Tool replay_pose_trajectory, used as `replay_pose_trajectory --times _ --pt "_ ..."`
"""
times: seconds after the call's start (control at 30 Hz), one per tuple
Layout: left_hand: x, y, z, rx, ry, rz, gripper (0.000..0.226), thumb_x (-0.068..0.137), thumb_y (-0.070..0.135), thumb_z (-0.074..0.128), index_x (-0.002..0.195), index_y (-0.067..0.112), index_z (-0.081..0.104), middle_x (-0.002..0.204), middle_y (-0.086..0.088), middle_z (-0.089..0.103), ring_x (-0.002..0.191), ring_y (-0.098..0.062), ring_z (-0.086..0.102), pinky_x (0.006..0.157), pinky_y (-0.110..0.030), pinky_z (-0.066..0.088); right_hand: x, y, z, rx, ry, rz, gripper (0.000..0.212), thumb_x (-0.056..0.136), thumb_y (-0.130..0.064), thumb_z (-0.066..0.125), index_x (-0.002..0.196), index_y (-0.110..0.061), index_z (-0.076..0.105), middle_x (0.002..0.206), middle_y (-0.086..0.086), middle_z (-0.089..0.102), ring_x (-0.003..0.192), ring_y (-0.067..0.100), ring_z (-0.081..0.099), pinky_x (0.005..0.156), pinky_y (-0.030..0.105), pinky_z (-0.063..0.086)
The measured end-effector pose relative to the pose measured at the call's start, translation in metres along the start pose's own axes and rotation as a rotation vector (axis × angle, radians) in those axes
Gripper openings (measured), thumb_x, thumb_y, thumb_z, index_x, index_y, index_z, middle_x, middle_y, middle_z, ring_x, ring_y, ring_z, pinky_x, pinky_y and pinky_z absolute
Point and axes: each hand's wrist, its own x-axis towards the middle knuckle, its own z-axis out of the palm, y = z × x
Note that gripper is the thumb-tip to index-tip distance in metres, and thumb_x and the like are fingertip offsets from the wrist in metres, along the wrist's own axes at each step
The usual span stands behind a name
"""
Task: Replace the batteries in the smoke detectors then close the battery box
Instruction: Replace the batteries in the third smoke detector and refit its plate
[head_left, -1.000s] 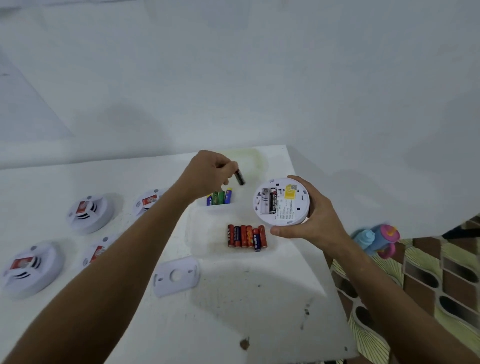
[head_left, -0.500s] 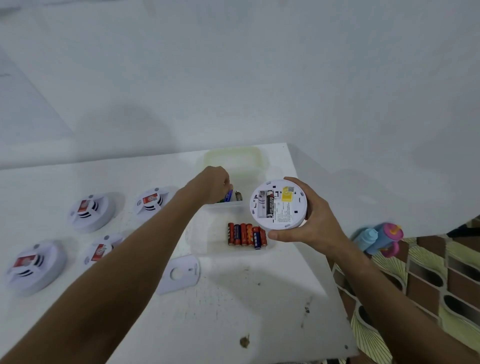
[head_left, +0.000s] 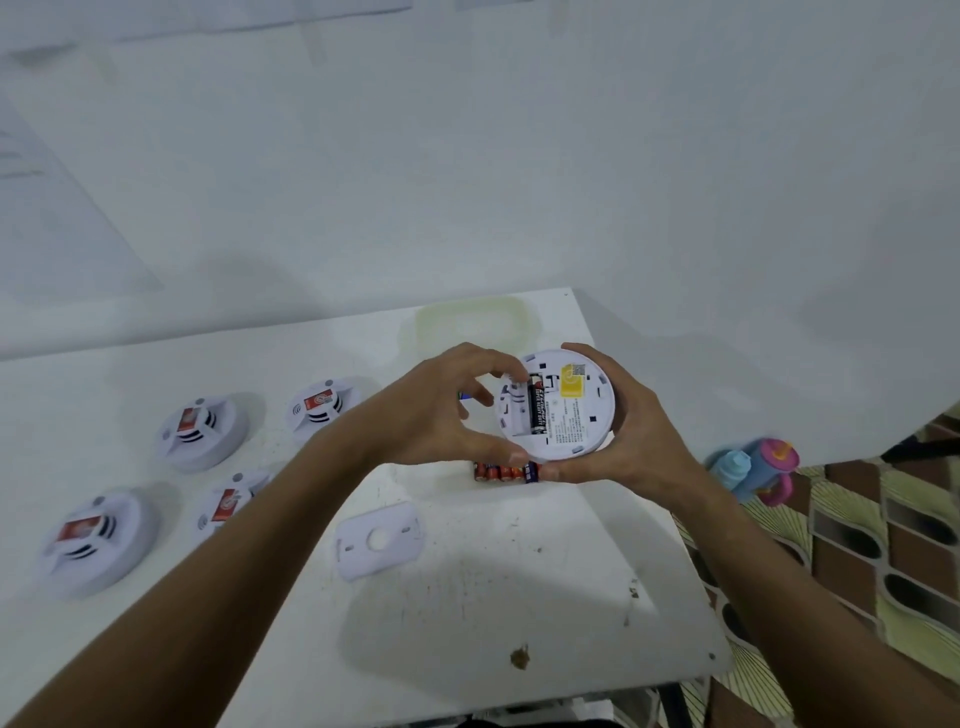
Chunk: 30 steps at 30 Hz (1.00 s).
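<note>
Your right hand (head_left: 631, 441) grips the smoke detector (head_left: 558, 408) w/ its back up, so the left hand's (head_left: 441, 415) curled fingers can reach the battery slot; can't tell if they pinch anything.

We see white smoke detector (head_left: 558, 410), yellow sticker (head_left: 571, 388), black battery (head_left: 536, 410); orange-red batteries (head_left: 498, 472); brown-and-yellow patterned floor (head_left: 852, 540).
</note>
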Motion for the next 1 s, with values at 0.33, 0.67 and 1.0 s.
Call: replay_pose_trajectory --times 0.33,0.67,1.0 --pt "-0.004 0.011 0.006 0.025 0.021 -0.013 0.062 0.067 0.042 0.085 0.117 0.039 0.049 0.121 0.007 0.048 0.101 -0.010 0.058 0.076 -0.017 0.054 -0.002 -0.003 0.001 0.007 -0.008 -0.025 0.102 0.046 -0.011 0.095 0.136 -0.017 0.050 0.122 -0.006 0.066 0.117 0.019 0.061 0.095 0.029 0.054" --pt "-0.007 0.011 0.012 -0.008 0.022 -0.066 0.062 0.070 0.031 0.085 0.107 0.023 0.036 0.114 -0.002 0.053 0.095 -0.020 0.059 0.069 -0.025 0.056 0.004 0.000 0.007 0.018 -0.033 -0.054 0.100 0.045 -0.014 0.098 0.134 -0.019 0.053 0.120 -0.003 0.067 0.113 0.020 0.063 0.091 0.030 0.054" --pt "0.005 0.015 0.018 0.013 0.322 -0.050 0.016 0.088 0.033 0.067 0.085 0.028 0.052 0.080 0.017 0.057 0.076 -0.003 0.055 0.062 -0.005 0.038 0.006 0.006 0.007 -0.025 -0.004 -0.055 0.090 0.049 -0.010 0.093 0.127 -0.033 0.053 0.116 -0.020 0.067 0.108 0.006 0.063 0.088 0.019 0.051"
